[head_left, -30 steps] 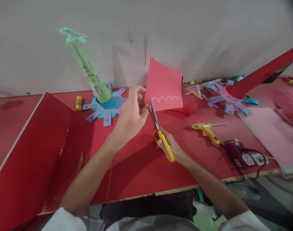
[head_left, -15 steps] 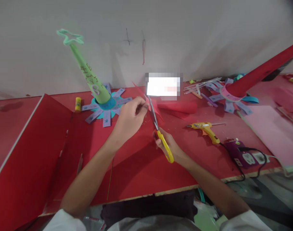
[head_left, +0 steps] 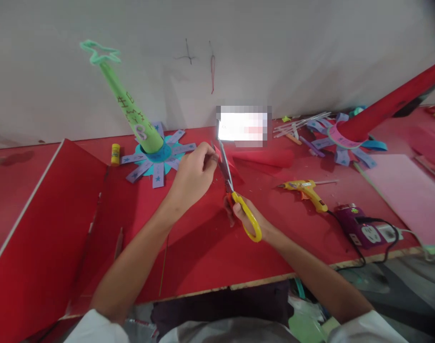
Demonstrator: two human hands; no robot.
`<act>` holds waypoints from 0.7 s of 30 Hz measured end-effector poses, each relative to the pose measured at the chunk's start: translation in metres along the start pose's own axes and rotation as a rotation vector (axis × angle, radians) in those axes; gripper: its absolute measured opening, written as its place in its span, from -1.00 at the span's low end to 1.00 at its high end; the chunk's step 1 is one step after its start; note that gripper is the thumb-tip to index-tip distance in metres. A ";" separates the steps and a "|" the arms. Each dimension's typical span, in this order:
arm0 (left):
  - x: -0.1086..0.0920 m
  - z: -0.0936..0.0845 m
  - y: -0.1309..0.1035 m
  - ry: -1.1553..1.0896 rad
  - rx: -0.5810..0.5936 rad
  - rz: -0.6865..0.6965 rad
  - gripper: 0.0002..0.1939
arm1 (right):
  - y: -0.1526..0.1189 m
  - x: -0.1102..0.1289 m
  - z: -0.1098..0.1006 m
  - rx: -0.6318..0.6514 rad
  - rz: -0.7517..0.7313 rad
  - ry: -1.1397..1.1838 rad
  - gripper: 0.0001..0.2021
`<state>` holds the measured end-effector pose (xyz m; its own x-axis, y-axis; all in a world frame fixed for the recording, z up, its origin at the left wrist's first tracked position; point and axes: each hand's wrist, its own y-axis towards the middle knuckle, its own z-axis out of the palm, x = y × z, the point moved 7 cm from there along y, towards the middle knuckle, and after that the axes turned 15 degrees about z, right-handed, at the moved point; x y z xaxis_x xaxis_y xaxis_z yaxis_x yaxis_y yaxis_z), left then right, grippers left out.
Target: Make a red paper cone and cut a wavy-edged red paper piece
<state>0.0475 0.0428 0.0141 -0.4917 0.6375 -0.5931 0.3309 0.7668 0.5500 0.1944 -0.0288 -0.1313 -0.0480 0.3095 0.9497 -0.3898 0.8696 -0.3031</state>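
Observation:
My right hand point(head_left: 248, 214) is wrapped round the yellow handles of a pair of scissors point(head_left: 246, 216), whose blades point away and stand apart. Pinched in the fingers of my left hand point(head_left: 199, 166) is a bit of red paper point(head_left: 218, 152), just left of the blades. Behind the scissors a rolled piece of red paper point(head_left: 263, 158) lies on the red table. How far the blades reach over the held paper is hard to tell.
A green cone point(head_left: 146, 128) on a petalled base and a yellow glue stick point(head_left: 115, 155) stand at left, beyond a red board point(head_left: 49, 228). A bright screen point(head_left: 242, 127) leans at the back. Rightward are a glue gun point(head_left: 308, 190), purple power block point(head_left: 362, 228), red cone point(head_left: 392, 105) and pink sheets point(head_left: 403, 190).
The scissor blades have spread wider, and the handles have parted in my right hand. My left hand has shifted very slightly left with the paper.

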 end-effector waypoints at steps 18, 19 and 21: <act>-0.004 0.002 0.000 0.026 0.021 -0.037 -0.73 | -0.001 0.000 -0.002 0.003 -0.029 -0.029 -0.26; -0.003 0.002 -0.001 0.031 0.021 -0.038 -0.74 | -0.001 0.001 -0.002 0.000 -0.028 -0.031 -0.26; -0.003 0.003 -0.001 0.043 0.021 -0.040 -0.75 | -0.001 0.000 -0.003 -0.004 -0.024 -0.035 -0.25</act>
<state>0.0509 0.0401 0.0138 -0.5385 0.6031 -0.5884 0.3272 0.7932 0.5136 0.1973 -0.0283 -0.1312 -0.0711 0.2750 0.9588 -0.3873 0.8782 -0.2806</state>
